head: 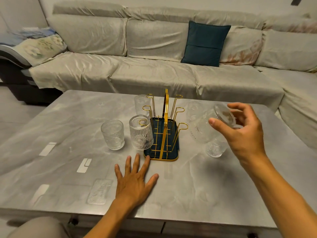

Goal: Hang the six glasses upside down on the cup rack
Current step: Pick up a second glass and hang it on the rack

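Your right hand [240,131] grips a clear embossed glass tumbler [211,127], tilted, base by your fingertips, mouth seemingly toward the gold wire cup rack [164,127] just left. Its nearest right-side prong [182,126] stands free. Your left hand [135,182] lies flat, spread, empty.

Head-worn view down over table [68,127]

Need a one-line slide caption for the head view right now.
Right hand tilts a glass toward the gold cup rack; left hand flat on the table.
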Available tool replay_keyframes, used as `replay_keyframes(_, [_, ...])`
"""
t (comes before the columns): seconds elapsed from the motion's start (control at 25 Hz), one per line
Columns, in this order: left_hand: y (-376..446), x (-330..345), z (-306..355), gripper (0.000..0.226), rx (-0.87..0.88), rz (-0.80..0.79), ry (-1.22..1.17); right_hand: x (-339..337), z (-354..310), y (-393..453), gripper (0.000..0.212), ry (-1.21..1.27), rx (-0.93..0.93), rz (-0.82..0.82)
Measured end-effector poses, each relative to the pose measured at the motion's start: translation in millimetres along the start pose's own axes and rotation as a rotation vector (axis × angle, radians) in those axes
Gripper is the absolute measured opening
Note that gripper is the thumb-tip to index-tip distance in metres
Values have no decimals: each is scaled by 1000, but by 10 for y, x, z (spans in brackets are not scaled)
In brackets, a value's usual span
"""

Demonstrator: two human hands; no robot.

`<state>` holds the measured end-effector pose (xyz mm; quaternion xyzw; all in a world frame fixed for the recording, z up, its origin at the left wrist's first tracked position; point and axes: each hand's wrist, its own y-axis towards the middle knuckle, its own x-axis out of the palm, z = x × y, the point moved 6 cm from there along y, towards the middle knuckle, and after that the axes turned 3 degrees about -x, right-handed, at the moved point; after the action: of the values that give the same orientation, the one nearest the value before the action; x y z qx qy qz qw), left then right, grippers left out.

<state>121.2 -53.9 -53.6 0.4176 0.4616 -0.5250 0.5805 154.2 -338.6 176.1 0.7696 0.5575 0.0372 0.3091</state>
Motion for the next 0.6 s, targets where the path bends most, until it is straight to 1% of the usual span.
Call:
replay_keyframes(0.08, [1,10,-14,71,-2,-3,1,147,-125,113,48,-61,-53,-48])
replay_keyframes(0.24, [-9,-1,-3,72,-5,2,6,474,-128,158,46,-211,-105,-147])
replay_keyframes(0.36, [-14,-5,1,73,-7,-5,11,656,8,113,49,-292,-94,-213])
replay_keyframes(0.6, [-27,-16,2,74,-11,-12,1,892,240,-19,50,-357,-93,-274])
